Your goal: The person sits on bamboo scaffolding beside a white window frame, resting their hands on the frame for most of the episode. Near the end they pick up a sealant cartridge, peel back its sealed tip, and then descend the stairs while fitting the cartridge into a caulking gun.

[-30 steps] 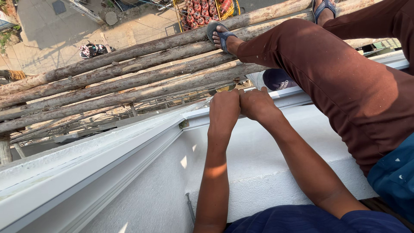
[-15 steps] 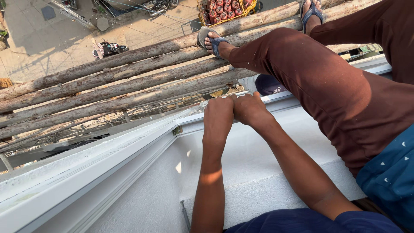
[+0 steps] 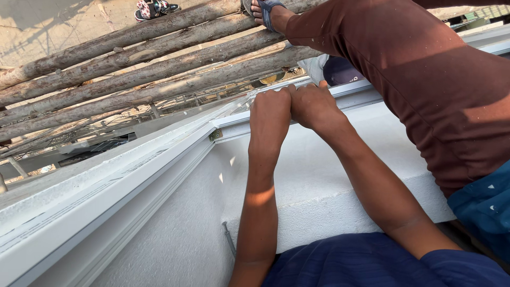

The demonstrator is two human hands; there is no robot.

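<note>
In the head view, the person's left hand (image 3: 269, 114) and right hand (image 3: 313, 106) sit side by side, knuckles touching, both curled into loose fists over the top edge of a white window frame (image 3: 159, 159). The fingers fold down over the far side of the frame's horizontal rail, so whether they pinch anything small there cannot be told. The rail runs across the middle of the view and meets a second, longer frame bar at a corner just left of the left hand; that bar slants down toward the lower left. Below the hands lies a white plastered ledge (image 3: 329, 180), with both bare forearms stretched across it from dark blue sleeves at the bottom edge. Beyond the frame, rough wooden scaffold poles (image 3: 133, 69) lie in a row. Another person's leg in brown trousers (image 3: 425, 74) crosses the upper right, the sandalled foot (image 3: 265, 10) resting on the poles near the top edge.
</note>
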